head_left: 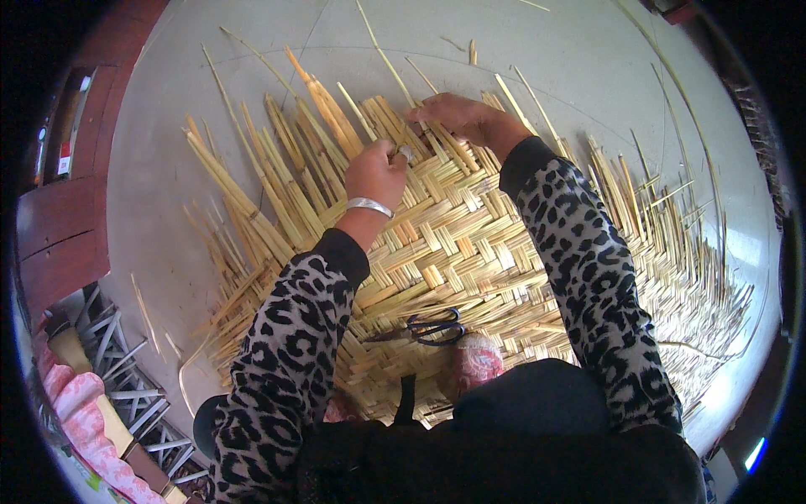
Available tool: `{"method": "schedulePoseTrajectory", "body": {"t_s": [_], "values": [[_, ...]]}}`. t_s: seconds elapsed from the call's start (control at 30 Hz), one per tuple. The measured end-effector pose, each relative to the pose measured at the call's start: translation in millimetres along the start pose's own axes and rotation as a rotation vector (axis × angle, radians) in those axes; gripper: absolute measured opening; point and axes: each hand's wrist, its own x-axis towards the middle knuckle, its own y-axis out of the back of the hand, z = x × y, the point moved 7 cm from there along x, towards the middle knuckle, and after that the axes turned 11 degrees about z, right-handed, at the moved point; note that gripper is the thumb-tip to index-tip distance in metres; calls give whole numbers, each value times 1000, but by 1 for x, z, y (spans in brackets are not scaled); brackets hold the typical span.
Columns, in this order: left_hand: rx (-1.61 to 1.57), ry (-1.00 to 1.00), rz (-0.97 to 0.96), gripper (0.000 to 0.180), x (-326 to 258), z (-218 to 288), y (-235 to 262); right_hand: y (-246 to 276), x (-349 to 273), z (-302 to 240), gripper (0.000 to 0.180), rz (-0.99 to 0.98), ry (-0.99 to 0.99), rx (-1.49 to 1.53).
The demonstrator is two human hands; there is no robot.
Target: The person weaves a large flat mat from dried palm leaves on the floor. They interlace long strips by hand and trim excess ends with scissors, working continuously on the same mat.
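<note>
Two hands work loose strips at the far edge of a woven straw mat.
The left hand pinches a strip; the right hand, fingers pressed together, lies flat on the weave just beside it.

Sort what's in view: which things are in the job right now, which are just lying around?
In use:
- woven straw mat, on the floor
- loose strips at its unwoven edge
- left hand, pinching a strip
- right hand, pressing on the weave

Lying about:
- black-handled scissors resting on the mat
- stray strips on the grey floor
- metal rack at lower left
</note>
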Motion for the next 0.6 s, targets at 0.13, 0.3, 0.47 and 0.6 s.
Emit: {"method": "schedulePoseTrajectory", "body": {"t_s": [0.13, 0.3, 0.47, 0.6], "values": [[37, 55, -19, 20, 2, -5, -2, 2, -6, -7, 49, 84, 182, -145], [-26, 100, -12, 21, 3, -12, -4, -9, -1, -7, 52, 113, 271, -125], [-64, 148, -17, 21, 4, -22, -10, -6, -14, -5, 48, 378, 205, -223], [-6, 85, -35, 24, 6, -25, -16, -2, -38, -18, 48, 428, 274, -83]]}}
